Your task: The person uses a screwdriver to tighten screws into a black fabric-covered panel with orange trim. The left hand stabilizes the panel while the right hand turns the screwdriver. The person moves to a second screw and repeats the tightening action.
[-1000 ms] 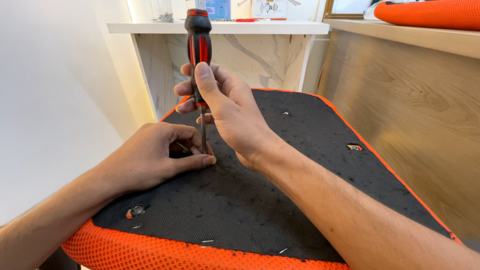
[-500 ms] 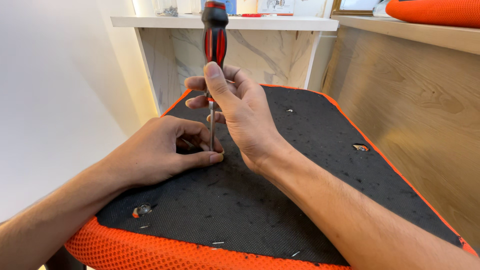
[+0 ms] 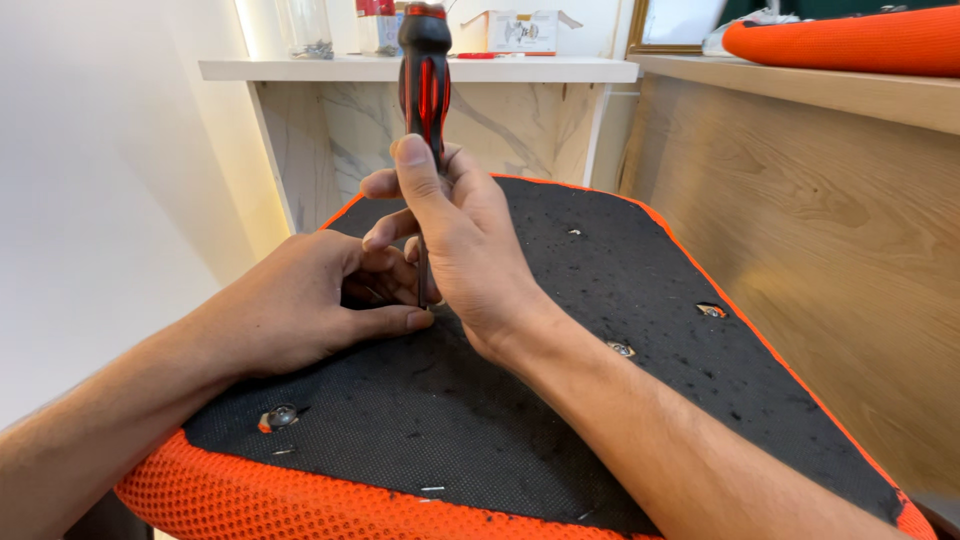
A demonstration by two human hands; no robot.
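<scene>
Red-and-black-handled screwdriver (image 3: pixel 424 75) stands upright, gripped by right hand (image 3: pixel 460 240); left hand (image 3: pixel 300 310), curled, steadies its tip. Best kept vertical on black fabric panel (image 3: pixel 600 400).

— How do the hands sit?
— The right hand (image 3: pixel 455 250) is raised, fingers curled in a closed grip, thumb pointing up, forearm running to the lower right.
— And the left?
— The left hand (image 3: pixel 300 310) lies low, palm down, fingers curled under, thumb stretched toward the right wrist, forearm from the lower left.
</scene>
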